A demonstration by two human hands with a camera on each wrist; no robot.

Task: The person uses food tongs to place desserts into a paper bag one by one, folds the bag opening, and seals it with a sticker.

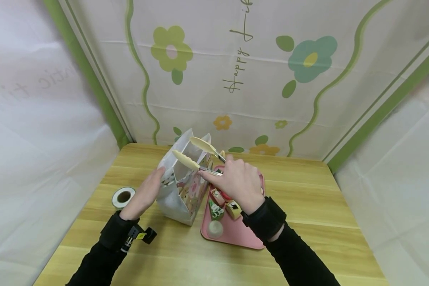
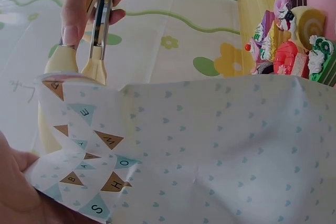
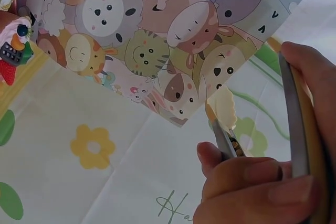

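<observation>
My right hand [image 1: 241, 180] grips a pair of metal tongs [image 1: 214, 172] with cream tips. The tips are spread above the mouth of a paper gift bag [image 1: 175, 204], with nothing seen between them. Standing upright, the bag has pale blue hearts on one side [image 2: 210, 145] and cartoon animals on another [image 3: 142, 30]. My left hand [image 1: 146, 194] rests along the bag's left side, fingers fairly straight and reaching its top edge. In the left wrist view, the bag's wall partly hides that hand [image 2: 16, 192].
Right of the bag lies a pink tray [image 1: 232, 236] with several small toy cakes [image 1: 216, 210] and a round white piece [image 1: 215, 229]. A roll of tape [image 1: 123, 196] sits left of my left hand. Behind the wooden table [image 1: 300, 214] hangs a flowered cloth [image 1: 207, 79].
</observation>
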